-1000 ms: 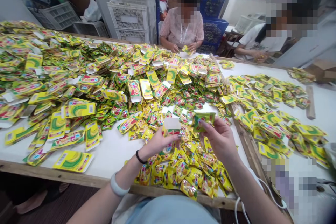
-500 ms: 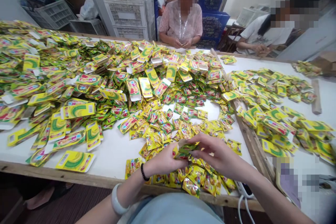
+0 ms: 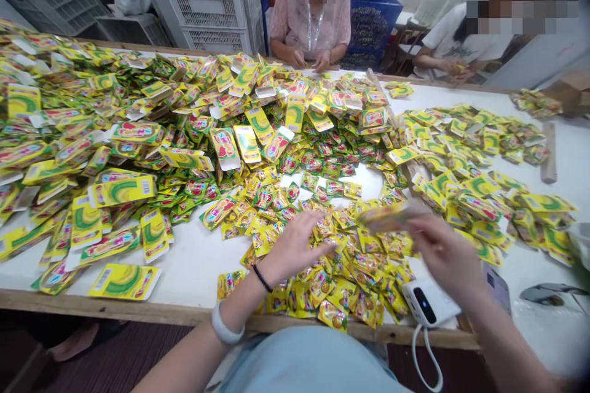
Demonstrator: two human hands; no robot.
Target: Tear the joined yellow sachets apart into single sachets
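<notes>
My right hand [image 3: 445, 252] holds a small yellow-green box [image 3: 391, 216], blurred by motion, above the right part of the table. Its fingers are closed on the box. My left hand [image 3: 295, 245] rests open, fingers spread, on a pile of small yellow sachets [image 3: 350, 282] near the front edge of the table. Flat yellow-green cartons [image 3: 122, 281] lie spread across the left half of the white table [image 3: 193, 264]. More filled boxes [image 3: 479, 187] lie heaped to the right of a wooden strip.
A white power bank [image 3: 426, 302] with a cable lies at the front edge by my right wrist. Two other people sit at the far side, hands on packets. White crates [image 3: 207, 6] and blue crates [image 3: 373, 24] stand behind. A wooden block [image 3: 547, 153] lies at the right.
Both hands were joined on a carton and sachet. Now they are apart: my right hand has swung right with the box, my left hand has dropped onto the sachet pile.
</notes>
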